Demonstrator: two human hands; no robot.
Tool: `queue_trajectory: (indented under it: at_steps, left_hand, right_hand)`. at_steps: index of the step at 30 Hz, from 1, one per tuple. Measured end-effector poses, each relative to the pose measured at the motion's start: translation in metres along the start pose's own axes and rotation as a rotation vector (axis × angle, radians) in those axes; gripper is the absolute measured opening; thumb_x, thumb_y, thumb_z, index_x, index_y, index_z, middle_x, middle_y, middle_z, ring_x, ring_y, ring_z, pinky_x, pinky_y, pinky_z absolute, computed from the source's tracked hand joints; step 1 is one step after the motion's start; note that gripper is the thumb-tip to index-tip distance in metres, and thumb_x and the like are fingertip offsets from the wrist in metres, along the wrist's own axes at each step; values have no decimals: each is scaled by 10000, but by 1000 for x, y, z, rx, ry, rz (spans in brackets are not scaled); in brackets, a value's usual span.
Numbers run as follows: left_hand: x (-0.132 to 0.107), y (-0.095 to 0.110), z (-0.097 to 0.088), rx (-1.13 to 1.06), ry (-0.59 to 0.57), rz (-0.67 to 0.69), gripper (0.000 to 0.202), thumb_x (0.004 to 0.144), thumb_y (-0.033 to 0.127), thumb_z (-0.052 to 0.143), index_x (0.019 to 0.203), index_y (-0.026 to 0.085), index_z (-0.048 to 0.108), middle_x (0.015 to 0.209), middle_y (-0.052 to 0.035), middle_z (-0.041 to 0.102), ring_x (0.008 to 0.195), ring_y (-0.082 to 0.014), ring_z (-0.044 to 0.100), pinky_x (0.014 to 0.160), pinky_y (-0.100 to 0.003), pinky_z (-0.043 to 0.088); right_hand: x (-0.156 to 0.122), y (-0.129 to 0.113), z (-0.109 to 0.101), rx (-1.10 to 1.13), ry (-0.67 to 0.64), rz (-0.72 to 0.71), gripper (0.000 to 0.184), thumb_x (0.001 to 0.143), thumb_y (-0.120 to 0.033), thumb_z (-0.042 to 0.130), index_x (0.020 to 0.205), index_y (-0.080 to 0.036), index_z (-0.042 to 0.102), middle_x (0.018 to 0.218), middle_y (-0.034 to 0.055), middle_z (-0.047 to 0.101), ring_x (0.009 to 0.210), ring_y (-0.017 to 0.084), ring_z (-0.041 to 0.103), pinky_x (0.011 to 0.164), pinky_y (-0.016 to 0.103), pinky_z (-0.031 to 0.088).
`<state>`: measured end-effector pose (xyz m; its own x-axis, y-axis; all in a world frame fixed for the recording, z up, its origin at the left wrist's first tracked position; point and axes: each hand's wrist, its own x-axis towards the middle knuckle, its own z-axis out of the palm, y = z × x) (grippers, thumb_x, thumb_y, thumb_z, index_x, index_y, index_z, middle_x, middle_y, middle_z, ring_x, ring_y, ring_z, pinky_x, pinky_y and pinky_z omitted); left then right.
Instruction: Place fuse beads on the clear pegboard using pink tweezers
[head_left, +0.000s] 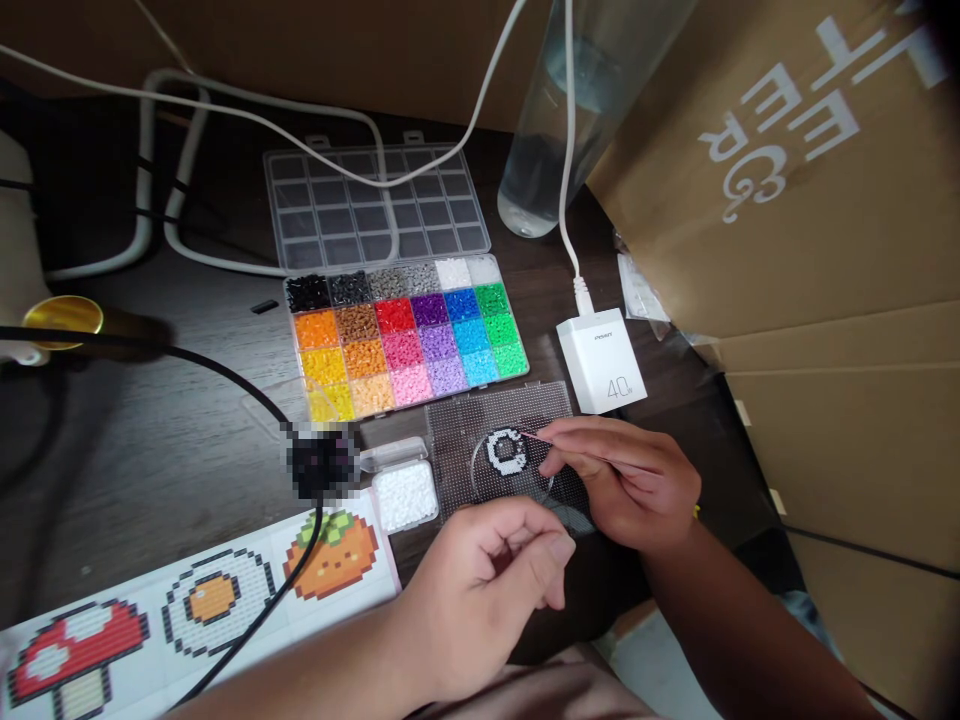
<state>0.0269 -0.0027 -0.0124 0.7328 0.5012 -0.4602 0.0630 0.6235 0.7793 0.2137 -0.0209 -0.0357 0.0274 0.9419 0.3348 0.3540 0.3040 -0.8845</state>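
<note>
My right hand (622,480) pinches thin pink tweezers (534,437), whose tip touches the right edge of a small black-and-white bead ring (507,451). That ring sits on a clear square pegboard (480,415). My left hand (487,580) hovers low in front of the pegboard with its fingers curled in; nothing shows inside them. A small clear box of white beads (405,495) lies just left of the pegboard. Behind it stands an open tray of sorted coloured beads (405,335) with its lid (375,205) folded back.
A pattern sheet (195,600) with a mushroom, egg and orange lies at the front left, crossed by a black cable (247,385). A white 40W charger (601,360) and its cable sit right of the tray. Cardboard boxes (810,200) wall the right side; a clear bottle (570,110) stands behind.
</note>
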Motion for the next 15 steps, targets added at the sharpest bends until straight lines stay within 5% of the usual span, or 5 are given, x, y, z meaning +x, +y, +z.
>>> queue_trajectory:
  at_steps: [15]
  left_hand:
    - [0, -2, 0, 11, 3, 15, 289, 926, 394, 549, 803, 137, 600, 643, -2, 598, 611, -84, 535, 620, -199, 448]
  right_hand:
    - [5, 0, 0, -43, -30, 22, 278, 841, 5, 598, 1002, -172, 738, 902, 78, 758, 773, 162, 746, 743, 288, 626]
